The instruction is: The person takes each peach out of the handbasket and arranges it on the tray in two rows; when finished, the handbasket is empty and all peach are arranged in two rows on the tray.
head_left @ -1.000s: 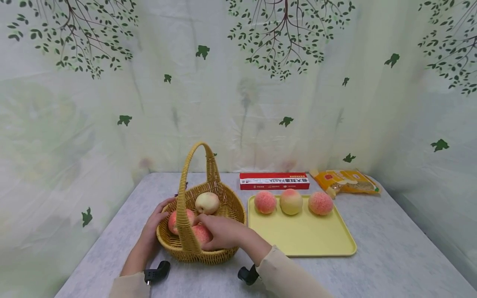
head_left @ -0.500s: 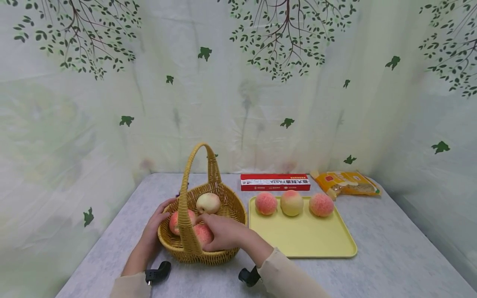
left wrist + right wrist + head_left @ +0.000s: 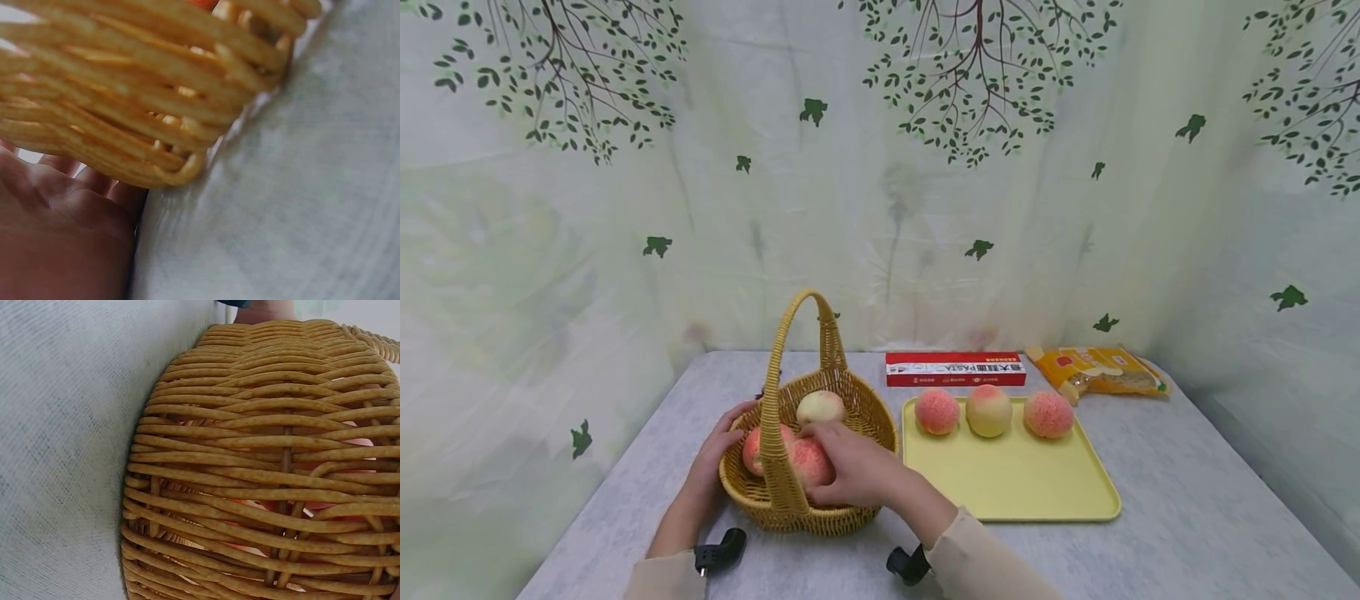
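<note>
A peach (image 3: pixel 810 463) with a speckled pink skin is gripped by my right hand (image 3: pixel 853 468), low inside the wicker basket (image 3: pixel 876 417). Beside it in the basket sit another reddish peach (image 3: pixel 754 451), partly hidden by the handle, and a pale peach (image 3: pixel 820 407) farther back. My left hand (image 3: pixel 706 467) rests against the basket's left side, fingers spread along the weave. In the left wrist view its palm (image 3: pixel 56 219) shows below the woven wall, and the fingertips are hidden behind it. The right wrist view mostly shows the basket's outside, with pink glimpsed through gaps.
Right of the basket lies a yellow tray (image 3: pixel 1011 483) with two speckled pink peaches (image 3: pixel 937 411) and a paler peach (image 3: pixel 988 411) along its far side. Behind it are a red pasta box (image 3: pixel 955 369) and an orange food packet (image 3: pixel 1101 371). The basket handle (image 3: pixel 772 417) arches upward.
The right hand has lifted slightly with the speckled peach, which now shows more of its surface. The left hand stays at the basket's side. The whole view has shifted a little.
</note>
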Demonstrator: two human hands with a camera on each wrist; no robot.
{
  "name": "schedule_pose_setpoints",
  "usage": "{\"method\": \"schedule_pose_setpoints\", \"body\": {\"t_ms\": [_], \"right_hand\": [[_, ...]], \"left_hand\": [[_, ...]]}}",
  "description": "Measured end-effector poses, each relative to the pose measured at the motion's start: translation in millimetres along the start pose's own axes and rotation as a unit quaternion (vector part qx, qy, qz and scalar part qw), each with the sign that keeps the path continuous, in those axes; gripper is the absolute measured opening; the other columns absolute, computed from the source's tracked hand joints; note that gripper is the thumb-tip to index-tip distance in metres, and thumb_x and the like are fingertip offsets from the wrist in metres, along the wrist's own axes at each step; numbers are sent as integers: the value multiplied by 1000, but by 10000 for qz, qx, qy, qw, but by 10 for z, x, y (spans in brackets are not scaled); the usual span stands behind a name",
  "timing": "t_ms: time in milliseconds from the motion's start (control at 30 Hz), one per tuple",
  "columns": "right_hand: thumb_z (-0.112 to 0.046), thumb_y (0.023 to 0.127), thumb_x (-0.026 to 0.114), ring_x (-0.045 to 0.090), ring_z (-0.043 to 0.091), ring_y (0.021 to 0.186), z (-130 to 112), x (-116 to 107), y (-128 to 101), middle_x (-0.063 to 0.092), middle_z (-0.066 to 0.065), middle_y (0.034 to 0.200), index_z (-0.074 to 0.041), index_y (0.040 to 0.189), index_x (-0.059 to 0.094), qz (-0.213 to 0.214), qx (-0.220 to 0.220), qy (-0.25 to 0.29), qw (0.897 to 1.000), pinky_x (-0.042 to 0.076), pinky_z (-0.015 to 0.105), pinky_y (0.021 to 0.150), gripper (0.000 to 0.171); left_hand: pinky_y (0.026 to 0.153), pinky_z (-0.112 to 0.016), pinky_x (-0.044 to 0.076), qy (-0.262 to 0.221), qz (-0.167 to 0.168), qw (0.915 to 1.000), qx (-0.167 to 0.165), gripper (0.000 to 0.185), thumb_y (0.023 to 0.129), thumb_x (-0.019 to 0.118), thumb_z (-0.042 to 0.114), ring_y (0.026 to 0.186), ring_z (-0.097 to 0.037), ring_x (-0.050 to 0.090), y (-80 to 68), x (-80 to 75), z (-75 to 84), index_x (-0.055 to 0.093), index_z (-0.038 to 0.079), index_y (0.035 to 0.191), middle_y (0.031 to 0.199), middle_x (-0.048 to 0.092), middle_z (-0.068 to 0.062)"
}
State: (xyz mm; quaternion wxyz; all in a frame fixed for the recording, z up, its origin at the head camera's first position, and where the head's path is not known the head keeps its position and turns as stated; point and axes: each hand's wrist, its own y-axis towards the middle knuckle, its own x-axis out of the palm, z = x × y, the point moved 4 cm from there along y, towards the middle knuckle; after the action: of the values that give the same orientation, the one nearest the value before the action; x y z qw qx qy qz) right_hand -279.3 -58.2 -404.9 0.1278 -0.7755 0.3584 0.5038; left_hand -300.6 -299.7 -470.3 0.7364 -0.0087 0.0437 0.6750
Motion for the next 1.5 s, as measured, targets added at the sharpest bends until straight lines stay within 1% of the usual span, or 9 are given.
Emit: {"method": "schedule_pose_setpoints", "body": {"t_ms": [133, 300, 433, 533, 700, 933, 1100, 1300, 1500], "right_hand": [[-41, 84, 74, 57, 10, 112, -8, -12, -29, 52, -1, 134, -26, 145, 38, 246, -64, -74, 9996, 51, 28, 92, 73], [-38, 82, 76, 57, 12, 115, -27, -46, -66, 51, -1, 135, -26, 145, 38, 627, -194, -50, 9978, 50, 30, 96, 74], [-35, 81, 78, 56, 11, 117, -37, -70, -95, 49, -1, 137, -25, 144, 37, 884, -319, 174, 9954, 50, 30, 98, 75], [-31, 80, 78, 55, 10, 116, -29, -86, -125, 47, -1, 137, -25, 144, 37, 1016, -310, 490, 9931, 50, 29, 97, 76], [-28, 81, 79, 56, 9, 115, -21, -136, -183, 49, -2, 133, -27, 142, 38, 1161, -265, 891, 9889, 51, 28, 96, 73], [-30, 82, 80, 54, 8, 118, 23, -211, -269, 49, -6, 136, -32, 141, 39, 1231, -52, 1544, 9803, 50, 29, 98, 72], [-27, 82, 79, 55, 9, 117, 57, -265, -327, 50, -4, 135, -29, 142, 39, 1363, -183, 1562, 9781, 51, 28, 97, 72], [-23, 81, 80, 55, 12, 119, 75, -347, -415, 50, -2, 135, -25, 143, 40, 1519, -331, 1709, 9729, 50, 30, 98, 73], [-20, 80, 80, 55, 12, 119, 139, -404, -528, 51, -3, 136, -26, 143, 40, 1631, -272, 2026, 9652, 51, 31, 98, 75]], "left_hand": [[97, -10, 38, 6, 16, 10000, -37, 48, 104, 33, 28, 130, 4, 40, -4, 7, -6, 32, 28, 152, 157, 30, 6], [97, -10, 37, 27, 26, 10000, -92, 49, 104, 33, 29, 132, 2, 39, -2, 10, -2, 31, 29, 153, 159, 27, 4], [97, -10, 37, 95, 59, 9999, -53, 49, 104, 32, 28, 131, 2, 39, -16, 10, 9, 31, 29, 153, 159, 28, 3], [97, -10, 37, 108, 66, 9999, -20, 49, 104, 32, 27, 130, 3, 40, -24, 9, 13, 31, 27, 153, 158, 29, 3], [98, -10, 37, 34, 63, 10000, 29, 49, 104, 32, 26, 129, 6, 41, -27, 6, 12, 31, 26, 153, 157, 30, 5], [97, -10, 39, 5, 63, 10000, 16, 48, 104, 33, 28, 128, 7, 43, -27, -14, -5, 32, 27, 152, 157, 30, 6], [97, -10, 39, -122, 15, 9999, 39, 47, 104, 35, 26, 127, 7, 44, -13, -14, -9, 33, 25, 151, 154, 33, 10], [98, -10, 39, -160, 24, 9999, -21, 48, 103, 35, 26, 125, 8, 45, -1, -9, -8, 33, 24, 151, 156, 31, 6], [98, -10, 38, -104, 11, 9999, -59, 49, 103, 35, 27, 126, 7, 44, 0, -16, -5, 33, 24, 152, 155, 32, 7]]}}
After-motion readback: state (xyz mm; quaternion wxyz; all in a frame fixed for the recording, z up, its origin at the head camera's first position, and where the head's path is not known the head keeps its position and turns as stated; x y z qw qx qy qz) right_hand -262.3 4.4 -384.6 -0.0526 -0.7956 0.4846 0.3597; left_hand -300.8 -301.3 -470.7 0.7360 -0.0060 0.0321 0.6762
